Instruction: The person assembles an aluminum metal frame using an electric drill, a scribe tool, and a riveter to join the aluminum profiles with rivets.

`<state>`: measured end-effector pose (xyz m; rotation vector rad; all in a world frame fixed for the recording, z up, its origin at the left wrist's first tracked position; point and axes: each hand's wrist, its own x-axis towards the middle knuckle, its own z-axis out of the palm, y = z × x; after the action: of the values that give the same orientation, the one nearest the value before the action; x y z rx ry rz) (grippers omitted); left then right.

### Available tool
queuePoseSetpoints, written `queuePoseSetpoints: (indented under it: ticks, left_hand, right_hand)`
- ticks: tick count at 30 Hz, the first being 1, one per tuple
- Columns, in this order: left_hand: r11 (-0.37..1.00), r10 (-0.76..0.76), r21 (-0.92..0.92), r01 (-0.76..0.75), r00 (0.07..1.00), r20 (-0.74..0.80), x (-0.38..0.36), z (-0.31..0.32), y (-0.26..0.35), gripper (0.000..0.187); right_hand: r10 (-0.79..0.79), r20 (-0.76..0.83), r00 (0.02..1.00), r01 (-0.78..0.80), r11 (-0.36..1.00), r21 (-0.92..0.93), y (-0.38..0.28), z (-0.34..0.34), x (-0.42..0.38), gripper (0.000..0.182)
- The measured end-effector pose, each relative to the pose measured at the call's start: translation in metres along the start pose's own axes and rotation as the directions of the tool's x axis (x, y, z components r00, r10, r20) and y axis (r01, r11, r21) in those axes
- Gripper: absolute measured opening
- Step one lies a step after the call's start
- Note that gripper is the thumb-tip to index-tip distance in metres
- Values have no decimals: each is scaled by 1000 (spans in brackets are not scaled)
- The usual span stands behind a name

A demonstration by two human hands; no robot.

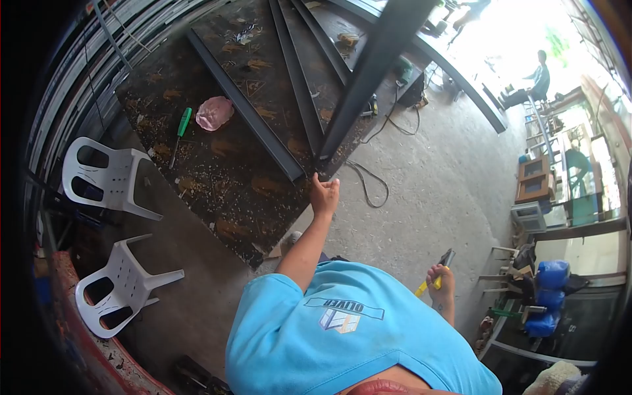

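My left hand (pixel 324 196) reaches to the near edge of the dark worktable (pixel 217 155), thumb and forefinger apart. Its fingertips are just below the lower end of a dark metal bar (pixel 368 72), which rises large toward the camera. Close by on the left, another dark metal bar (pixel 243 102) lies on the table, its near end by my fingers. Lower on the right, my right hand (pixel 442 283) is closed round a yellow-handled plier-like tool (pixel 447 259), its metal head pointing up and away.
A green-handled screwdriver (pixel 184 122) and a pink bowl-like thing (pixel 214 113) lie among shavings on the table. Two white plastic chairs (pixel 108 174) stand left. A black cable (pixel 374 187) loops on the floor. A person (pixel 538 79) sits far right near a ladder.
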<state>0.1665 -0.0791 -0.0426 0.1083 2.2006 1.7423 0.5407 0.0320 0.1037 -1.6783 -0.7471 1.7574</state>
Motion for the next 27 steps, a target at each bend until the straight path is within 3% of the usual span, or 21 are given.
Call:
queuePoseSetpoints:
  ticks: [3, 5, 7, 9, 11, 17, 19, 21, 23, 25, 27]
  left_hand:
    - [997, 41, 73, -41, 999, -6, 22, 12, 5, 76]
    - [994, 82, 82, -72, 990, -119, 25, 17, 9, 78]
    - [999, 47, -13, -48, 995, -84, 26, 20, 15, 77]
    - [929, 351, 222, -298, 898, -265, 30, 27, 6, 78]
    - [933, 343, 199, -300, 908, -239, 32, 29, 12, 79]
    - [942, 239, 287, -174, 948, -208, 35, 31, 29, 89]
    - [963, 270, 80, -258, 933, -237, 37, 33, 31, 95]
    - [942, 317, 203, -268, 909, -270, 33, 40, 21, 94]
    - [860, 388, 456, -230, 874, -292, 33, 52, 10, 94]
    - [871, 329, 476, -120, 863, -384, 41, 66, 5, 93]
    - [795, 406, 607, -18, 759, -509, 46, 76, 1, 93]
  right_hand:
    - [-97, 21, 995, 96, 994, 43, -31, 42, 3, 8]
    - [-147, 47, 988, 144, 988, 61, -42, 62, 7, 8]
    - [-181, 143, 973, 176, 983, 47, -54, 81, 9, 18]
    - [-173, 124, 977, 173, 985, 13, -65, 103, 5, 17]
    - [-164, 118, 979, 168, 986, -20, -75, 127, 6, 17]
    - [-210, 293, 933, 307, 889, -338, -94, 183, 57, 20]
    - [-209, 335, 919, 330, 873, -359, -107, 209, 81, 18]
    - [-145, 462, 875, 330, 877, -350, -122, 234, 113, 15]
    - [-131, 504, 854, 341, 872, -351, -140, 264, 139, 13]
    - [-98, 610, 786, 359, 876, -322, -154, 289, 173, 13]
    - [27, 685, 728, 332, 860, -387, -162, 301, 201, 13]
